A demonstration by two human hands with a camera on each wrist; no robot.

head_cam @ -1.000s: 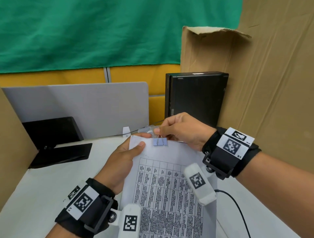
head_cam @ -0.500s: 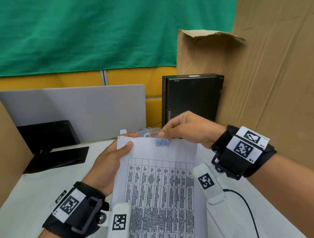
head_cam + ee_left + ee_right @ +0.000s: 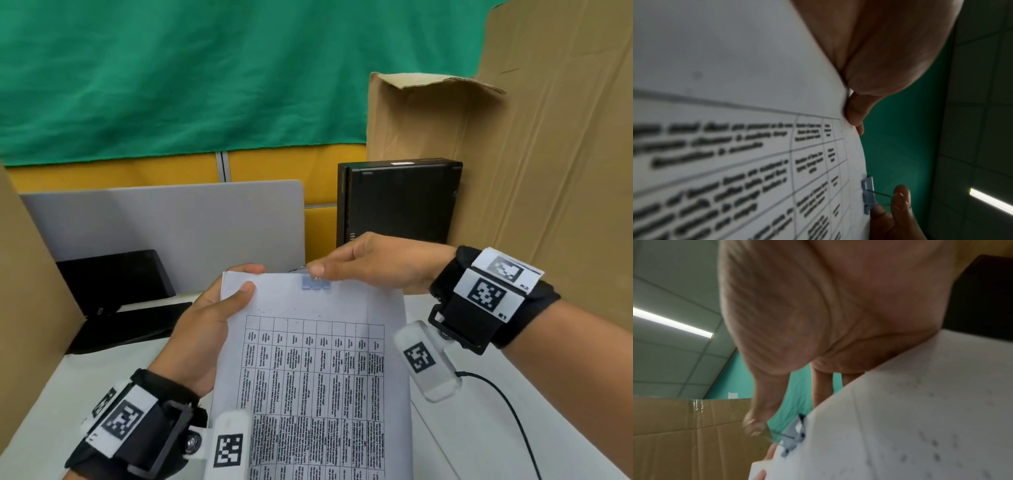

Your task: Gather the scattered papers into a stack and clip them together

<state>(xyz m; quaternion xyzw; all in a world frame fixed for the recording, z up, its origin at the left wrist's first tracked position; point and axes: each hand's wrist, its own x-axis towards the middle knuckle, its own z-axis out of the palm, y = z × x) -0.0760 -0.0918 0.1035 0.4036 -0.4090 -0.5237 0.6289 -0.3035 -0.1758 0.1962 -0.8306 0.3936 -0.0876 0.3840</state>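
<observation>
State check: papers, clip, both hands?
paper stack: gathered, held off the desk, printed table facing up
binder clip: on the stack's top edge, wire handles pinched
left hand: grips the stack's top left corner
right hand: pinches the clip's handles

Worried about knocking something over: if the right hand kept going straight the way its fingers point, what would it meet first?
Probably the left hand's fingertips at the stack's top corner; depth is unclear.
</observation>
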